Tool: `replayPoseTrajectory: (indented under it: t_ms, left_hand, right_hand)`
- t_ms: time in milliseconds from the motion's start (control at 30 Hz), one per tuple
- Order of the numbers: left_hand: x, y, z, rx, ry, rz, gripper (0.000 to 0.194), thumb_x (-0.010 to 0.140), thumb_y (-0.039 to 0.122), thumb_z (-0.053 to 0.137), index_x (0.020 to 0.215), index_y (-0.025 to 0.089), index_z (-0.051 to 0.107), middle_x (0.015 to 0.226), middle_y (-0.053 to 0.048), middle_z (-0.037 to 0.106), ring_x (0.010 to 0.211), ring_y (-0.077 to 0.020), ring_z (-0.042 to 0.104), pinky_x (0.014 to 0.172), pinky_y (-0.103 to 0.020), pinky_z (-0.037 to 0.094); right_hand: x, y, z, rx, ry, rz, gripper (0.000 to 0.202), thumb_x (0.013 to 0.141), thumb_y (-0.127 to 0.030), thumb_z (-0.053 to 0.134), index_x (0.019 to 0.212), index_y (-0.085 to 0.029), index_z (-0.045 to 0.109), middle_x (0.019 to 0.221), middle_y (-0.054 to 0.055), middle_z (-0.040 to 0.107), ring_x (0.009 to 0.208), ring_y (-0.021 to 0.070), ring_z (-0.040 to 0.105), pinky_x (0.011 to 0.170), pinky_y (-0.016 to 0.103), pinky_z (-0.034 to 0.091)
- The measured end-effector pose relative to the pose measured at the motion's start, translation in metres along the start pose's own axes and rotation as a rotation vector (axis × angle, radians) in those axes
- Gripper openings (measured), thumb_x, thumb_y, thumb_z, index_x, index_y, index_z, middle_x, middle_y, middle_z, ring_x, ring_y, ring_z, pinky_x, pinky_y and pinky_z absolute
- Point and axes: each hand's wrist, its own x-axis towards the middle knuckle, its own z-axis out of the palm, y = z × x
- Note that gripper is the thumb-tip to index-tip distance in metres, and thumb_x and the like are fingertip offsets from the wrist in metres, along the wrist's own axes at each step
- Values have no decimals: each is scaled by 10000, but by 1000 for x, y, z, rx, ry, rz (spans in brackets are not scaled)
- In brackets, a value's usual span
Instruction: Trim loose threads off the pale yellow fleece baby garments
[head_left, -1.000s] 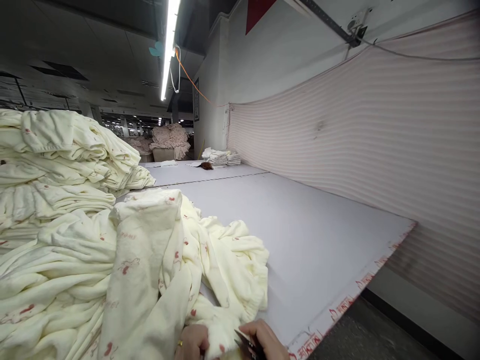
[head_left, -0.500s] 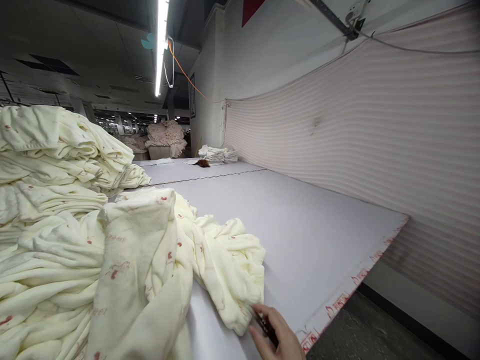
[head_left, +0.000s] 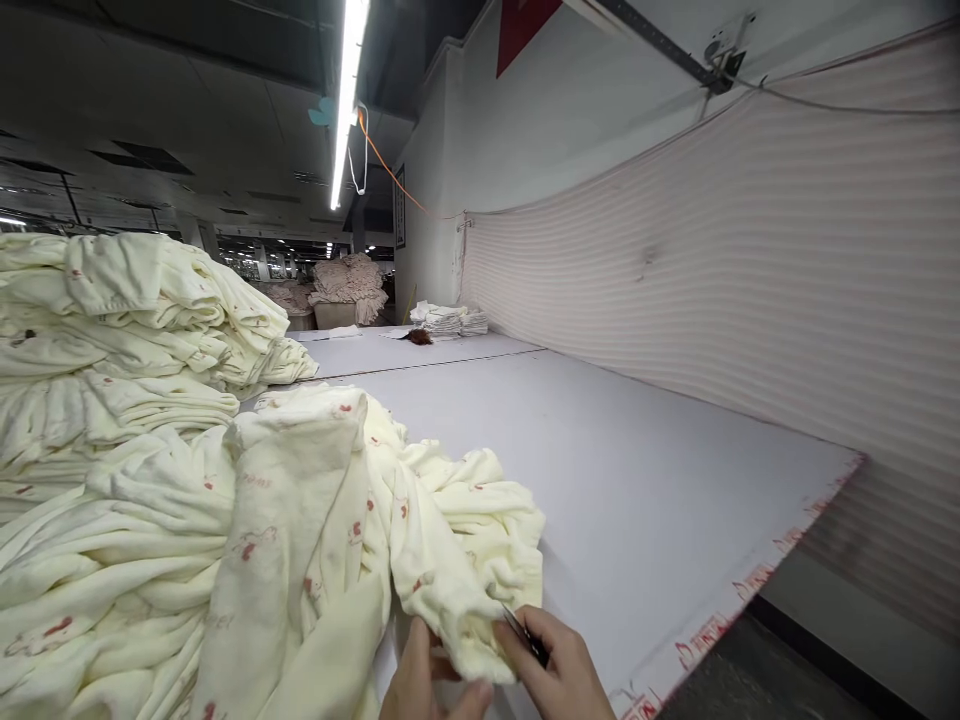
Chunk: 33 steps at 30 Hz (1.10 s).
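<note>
Cuff (head_left: 480, 645) now two-handed.
Left hand (head_left: 431, 680) back in view, grip clamped on cuff toward surface's (head_left: 660, 520) near edge; right hand (head_left: 559, 660) clamps snips (head_left: 529, 637) alongside; cuff looks steadier.

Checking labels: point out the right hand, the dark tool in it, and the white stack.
Right hand (head_left: 568, 662): head view, back of the hand.
Dark tool (head_left: 529, 638): head view, visible middle.
White stack (head_left: 441, 323): head view, front side.
</note>
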Motion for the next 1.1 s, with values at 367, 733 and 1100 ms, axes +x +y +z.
replayPoseTrajectory:
  t_ms: [367, 733, 1100]
  left_hand:
    - [-7, -17, 2, -642, 159, -259, 606, 524, 435, 830, 1039, 217, 598, 1139, -120, 685, 1018, -297, 639, 764, -341, 538]
    - [-3, 15, -15, -733, 23, -224, 394, 627, 453, 763, 926, 196, 746, 986, -86, 759, 1109, -330, 611, 1016, -460, 423]
    - [-4, 27, -15, -783, 57, -224, 500, 611, 531, 777, 955, 171, 736, 989, -120, 757, 1112, -334, 608, 988, -442, 456]
  right_hand:
    - [-11, -19, 21, 242, 138, 64, 413, 842, -524, 530, 588, -198, 522, 570, -27, 489, 564, 147, 437, 510, 233, 329]
    - [-6, -37, 26, 106, 149, -41, 124, 756, -237, 535, 696, -244, 426, 646, -48, 483, 576, 149, 453, 543, 229, 368]
    - [-20, -43, -7, -52, 17, -268, 227, 896, -331, 532, 1093, -281, 633, 930, 61, 660, 696, 186, 643, 460, 208, 444]
